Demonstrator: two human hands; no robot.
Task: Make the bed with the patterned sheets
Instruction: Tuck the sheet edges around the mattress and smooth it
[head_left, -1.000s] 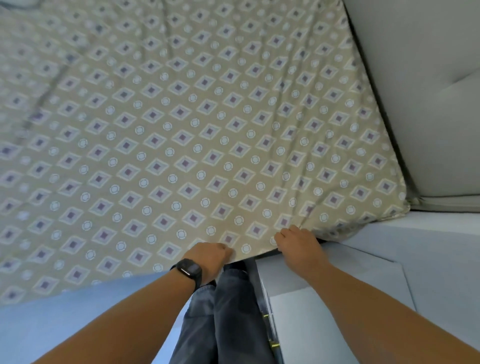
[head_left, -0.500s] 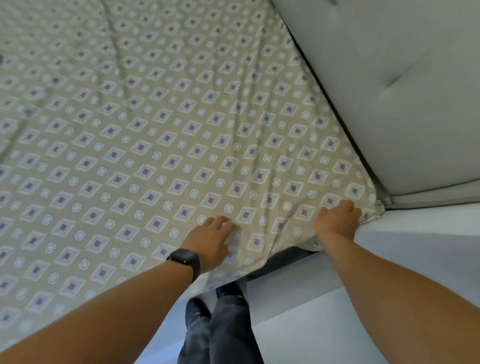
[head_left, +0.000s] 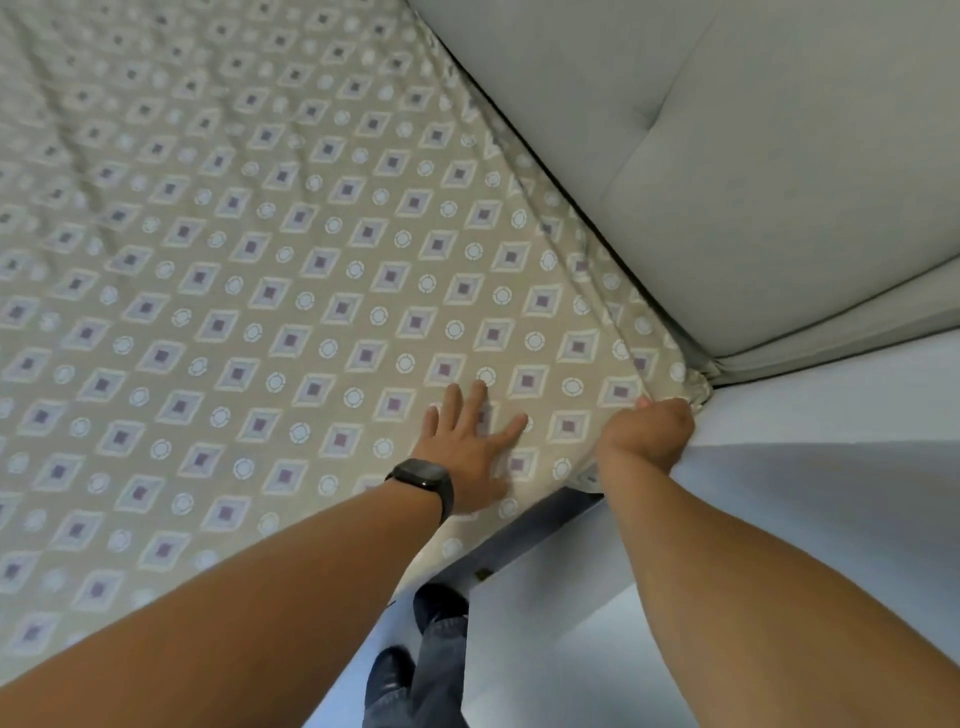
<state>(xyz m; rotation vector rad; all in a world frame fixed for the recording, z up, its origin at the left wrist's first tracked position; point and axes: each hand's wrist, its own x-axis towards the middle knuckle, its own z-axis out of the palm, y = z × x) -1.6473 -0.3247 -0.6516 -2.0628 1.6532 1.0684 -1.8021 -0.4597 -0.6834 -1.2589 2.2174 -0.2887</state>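
Left hand (head_left: 470, 447) now spread flat on patterned sheet (head_left: 270, 270); right hand (head_left: 647, 434) grips corner, fingers hidden underneath; bed's far edge cut off.

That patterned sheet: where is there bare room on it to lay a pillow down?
The patterned sheet lies bare from the left hand out to the left and far side, bordered by the grey headboard. The near corner is crowded: the left hand presses flat there and the right hand grips the corner edge.
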